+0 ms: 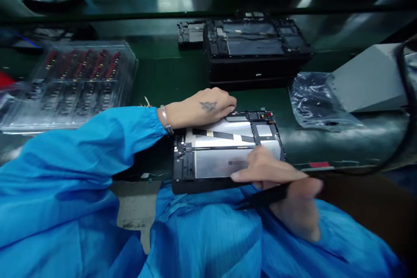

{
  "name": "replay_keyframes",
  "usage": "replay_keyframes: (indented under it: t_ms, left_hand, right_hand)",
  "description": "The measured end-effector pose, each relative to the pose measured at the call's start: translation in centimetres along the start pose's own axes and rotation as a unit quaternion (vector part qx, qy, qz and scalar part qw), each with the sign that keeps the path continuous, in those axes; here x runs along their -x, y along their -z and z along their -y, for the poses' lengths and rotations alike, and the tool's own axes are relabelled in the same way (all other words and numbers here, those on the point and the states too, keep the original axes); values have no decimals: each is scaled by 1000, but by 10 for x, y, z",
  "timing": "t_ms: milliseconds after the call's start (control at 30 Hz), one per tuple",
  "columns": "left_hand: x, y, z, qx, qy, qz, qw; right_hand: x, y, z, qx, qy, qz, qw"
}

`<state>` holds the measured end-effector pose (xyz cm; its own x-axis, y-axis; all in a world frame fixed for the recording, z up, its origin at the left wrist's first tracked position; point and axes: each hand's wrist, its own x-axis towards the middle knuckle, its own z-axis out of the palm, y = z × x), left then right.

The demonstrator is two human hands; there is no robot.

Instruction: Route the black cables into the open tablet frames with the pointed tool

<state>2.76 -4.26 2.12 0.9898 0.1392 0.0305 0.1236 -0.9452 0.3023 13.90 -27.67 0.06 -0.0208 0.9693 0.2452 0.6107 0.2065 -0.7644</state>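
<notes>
The flat, rectangular black-framed tablet chassis with its back off, showing a silvery battery panel and dark board strips (224,156), lies at the near edge of the green workbench (163,74), partly overhanging toward the person's lap. It looks thin, stiff and light, but fragile across the open middle, so the black rim looks the safest place to take hold, not the foil or the small parts at its 12 o'clock edge. A small dark printed label sits on the silver panel by the right thumb, too small to read; no brand shows. The left hand (203,106) lies flat, fingers together, pressing the chassis at 11 o'clock. The right hand (280,182) at 4 o'clock pinches a slim black stylus-like tool (263,197), thumb on the frame. Blue smock sleeves (81,160) cover both arms. At 12 o'clock stands a stack of similar open black chassis (254,47), at 10 o'clock a clear plastic tray of reddish parts (71,82), at 2 o'clock a crumpled clear bag (316,100).
</notes>
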Motion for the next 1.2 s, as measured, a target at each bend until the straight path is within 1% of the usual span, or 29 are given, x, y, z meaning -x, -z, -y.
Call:
replay_keyframes:
  t_ms: [33,100,133,200,300,367,433,500,567,600,633,667,700,733,800,833,900,967,1000,1033,1100,1167,1200]
  left_hand:
    - [-2,2,5,60,18,15,998]
    - [-4,7,12,148,53,54,986]
    - [-5,10,14,174,71,67,980]
    - [-5,15,18,209,88,67,972]
    - [-4,23,20,270,60,43,960]
    - [-3,26,19,329,50,42,942]
    - [-2,29,17,380,64,49,921]
    - [1,34,14,407,80,48,908]
    - [3,40,11,414,83,31,906]
    - [4,44,10,413,84,17,907]
    - [5,49,10,409,86,3,909]
    - [6,52,9,407,88,-13,909]
    - [6,56,9,406,92,-29,909]
    - [6,58,8,408,98,-46,907]
    - [8,60,5,426,115,-75,894]
    - [10,60,2,448,124,-89,881]
    - [16,57,-7,518,123,-104,840]
    - [26,53,-18,583,86,-131,797]
    - [31,52,-24,595,61,-150,787]
    - [36,51,-30,588,39,-167,790]
    - [44,50,-41,536,11,-209,818]
    - [49,50,-49,472,10,-244,847]
    - [51,49,-52,451,16,-260,854]
  right_hand:
    - [4,-13,-5,-85,-7,-3,996]
    - [6,-33,-15,-171,4,-48,984]
    - [5,-39,-19,-177,16,-65,982]
    - [1,-45,-24,-171,51,-111,978]
    - [-5,-46,-21,-146,91,-151,973]
    - [-7,-45,-17,-113,99,-157,976]
    - [-8,-42,-15,-78,120,-142,980]
    - [-10,-31,-20,-27,184,-89,978]
    - [-12,-13,-29,61,281,-14,958]
    - [-13,-1,-34,115,312,21,943]
    - [-14,12,-39,164,328,44,929]
    - [-15,25,-43,203,330,54,920]
    - [-16,37,-45,225,320,53,919]
    - [-18,47,-45,226,312,34,922]
    - [-23,61,-39,190,268,-30,944]
    - [-27,65,-33,159,239,-68,955]
    - [-33,66,-20,92,178,-132,971]
    - [-39,62,-8,20,147,-182,972]
    - [-42,61,-3,-15,134,-205,969]
    - [-43,59,0,-50,120,-228,965]
    - [-45,58,3,-117,88,-272,951]
    - [-44,57,4,-182,47,-312,932]
    - [-43,57,4,-213,23,-327,920]
